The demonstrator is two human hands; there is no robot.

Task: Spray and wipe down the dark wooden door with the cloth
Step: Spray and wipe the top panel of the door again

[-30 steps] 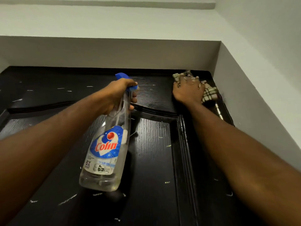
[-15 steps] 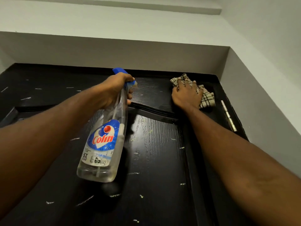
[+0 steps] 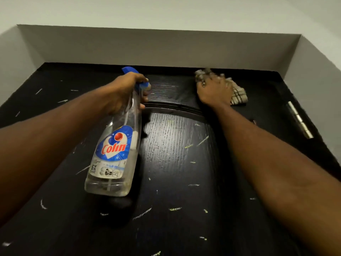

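The dark wooden door (image 3: 177, 163) fills most of the view, seen from below toward its top edge, with pale flecks across its panel. My left hand (image 3: 123, 93) grips the neck and blue trigger head of a clear spray bottle (image 3: 116, 150) with a blue Colin label, its nozzle pointing at the door's upper part. My right hand (image 3: 212, 89) presses a checked beige cloth (image 3: 238, 95) flat against the top rail of the door, fingers spread over it. Part of the cloth is hidden under the hand.
A white recessed wall frame (image 3: 166, 50) runs above the door, with a white side wall (image 3: 321, 74) at the right. A metal hinge (image 3: 299, 119) sits on the door's right edge. A raised curved moulding (image 3: 175, 108) crosses below the top rail.
My right hand and the cloth slid left along the top rail, away from the corner and hinge. The view shifted so more of the door's left side shows. The bottle stays held.
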